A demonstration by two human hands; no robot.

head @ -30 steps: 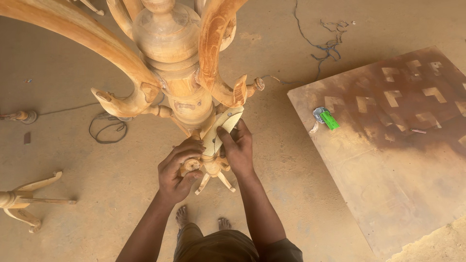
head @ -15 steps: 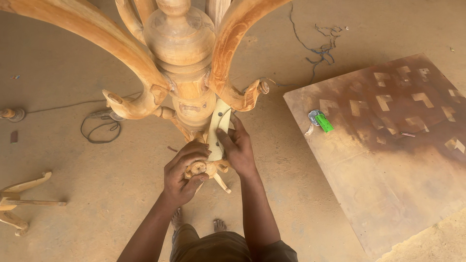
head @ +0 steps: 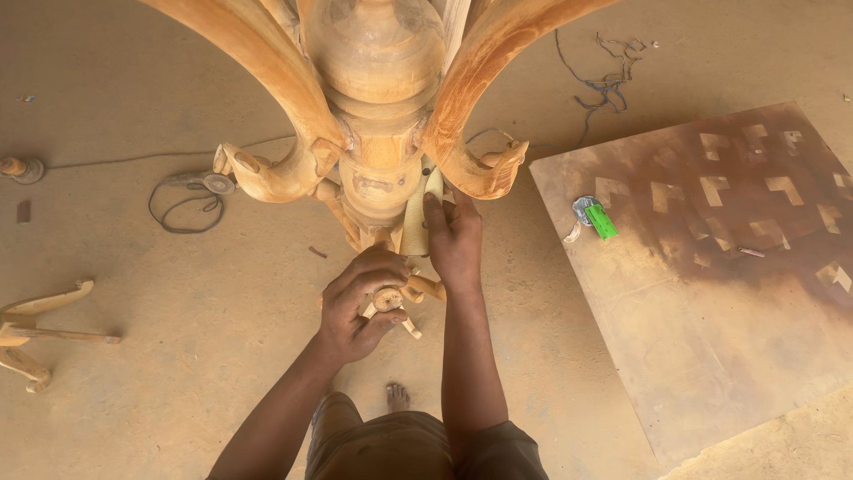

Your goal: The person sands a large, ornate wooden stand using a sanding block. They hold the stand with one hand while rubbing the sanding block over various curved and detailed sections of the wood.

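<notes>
Head view: sanding step looks to be in hand on the carved wooden stand (head: 378,107). Right hand (head: 455,242) is pressed flat, fingers together, on a folded sheet of sandpaper (head: 418,213) against the lower column, just under the right curved arm (head: 475,133). Left hand (head: 360,302) is curled closed around the small turned finial (head: 388,300) at the column's bottom end, below and left of the right hand, steadying it. Next move, by my read: stroke the paper along the column, left grip firm. Right of the right hand, well apart, a plywood board (head: 711,302) on the floor carries a green lighter-shaped object (head: 601,220). Left of the left hand, a cable coil (head: 182,200) and loose carved pieces (head: 35,329)
</notes>
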